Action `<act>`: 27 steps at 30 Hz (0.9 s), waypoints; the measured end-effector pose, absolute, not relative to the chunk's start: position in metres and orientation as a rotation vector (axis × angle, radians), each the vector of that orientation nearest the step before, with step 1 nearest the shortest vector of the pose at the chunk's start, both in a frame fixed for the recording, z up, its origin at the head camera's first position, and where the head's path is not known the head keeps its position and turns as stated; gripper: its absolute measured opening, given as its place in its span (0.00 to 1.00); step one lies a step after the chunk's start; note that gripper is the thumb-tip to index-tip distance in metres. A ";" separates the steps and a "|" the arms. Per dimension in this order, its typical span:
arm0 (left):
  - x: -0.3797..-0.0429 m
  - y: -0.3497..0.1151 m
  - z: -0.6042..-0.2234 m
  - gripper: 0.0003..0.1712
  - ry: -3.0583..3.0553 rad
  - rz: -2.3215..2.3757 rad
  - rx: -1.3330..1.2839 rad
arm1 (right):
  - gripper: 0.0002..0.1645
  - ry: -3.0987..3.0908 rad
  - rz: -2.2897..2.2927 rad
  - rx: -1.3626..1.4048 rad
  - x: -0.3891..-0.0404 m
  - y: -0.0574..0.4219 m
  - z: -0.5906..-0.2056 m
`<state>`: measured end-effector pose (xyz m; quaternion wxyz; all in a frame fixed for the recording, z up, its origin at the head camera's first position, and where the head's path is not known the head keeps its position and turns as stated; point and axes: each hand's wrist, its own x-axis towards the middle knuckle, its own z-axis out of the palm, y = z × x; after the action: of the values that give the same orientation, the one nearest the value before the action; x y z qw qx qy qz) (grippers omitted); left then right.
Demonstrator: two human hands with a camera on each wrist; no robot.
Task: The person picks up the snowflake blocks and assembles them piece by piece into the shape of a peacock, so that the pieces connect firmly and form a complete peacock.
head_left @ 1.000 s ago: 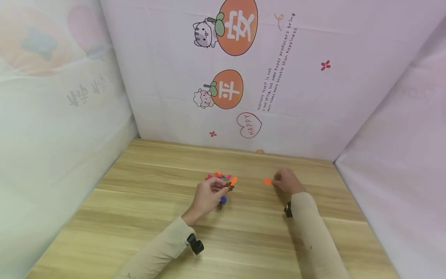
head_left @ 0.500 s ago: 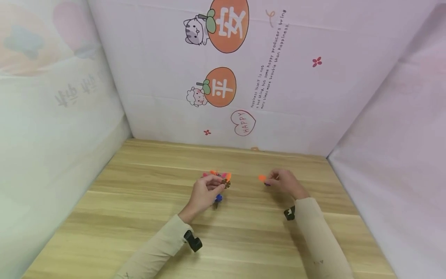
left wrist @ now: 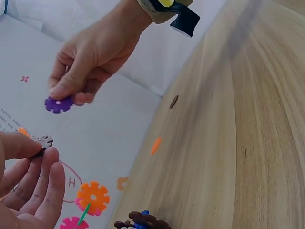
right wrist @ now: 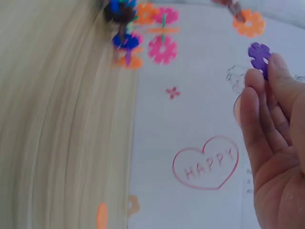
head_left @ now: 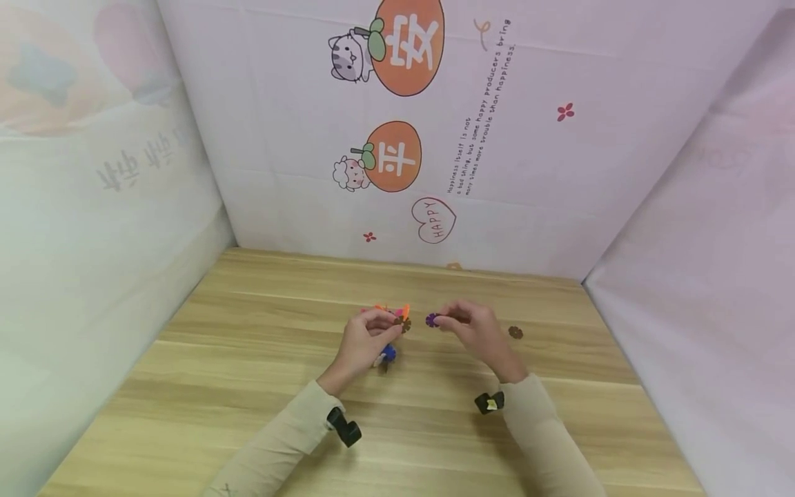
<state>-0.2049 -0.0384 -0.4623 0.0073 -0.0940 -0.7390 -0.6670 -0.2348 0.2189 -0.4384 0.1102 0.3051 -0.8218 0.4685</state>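
My right hand [head_left: 475, 335] pinches a purple notched plastic disc [head_left: 432, 320] between thumb and fingertips, raised above the table. To its left, my left hand [head_left: 363, 342] pinches a brown notched disc [head_left: 404, 324]; an orange disc [right wrist: 249, 23] shows right at it in the right wrist view. A short gap separates the purple disc from the brown one. Behind and below my left hand stands a cluster of joined discs, with a pink disc [right wrist: 162, 49], a blue disc [head_left: 388, 353] and an orange disc [left wrist: 93, 196] among them. My left hand partly hides this cluster in the head view.
A loose brown disc [head_left: 515, 333] lies on the wooden table [head_left: 248, 414] right of my right hand. A loose orange disc [left wrist: 156, 145] lies flat nearby, hidden in the head view. Printed white cloth walls [head_left: 298, 172] enclose the table's back and sides.
My right hand was beside the loose orange disc, then came up with the purple disc and moved left toward my left hand. The loose brown disc came into sight. My left hand stays nearly still.
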 end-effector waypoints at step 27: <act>-0.197 -0.048 -0.448 0.11 -2.206 -2.290 -0.277 | 0.07 -2.205 1.283 1.008 -0.232 0.185 -0.446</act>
<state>-0.1973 -0.0482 -0.4481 -0.0252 -0.0866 -0.6910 -0.7172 -0.2321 0.1846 -0.4464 0.1980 0.3602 -0.7880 0.4585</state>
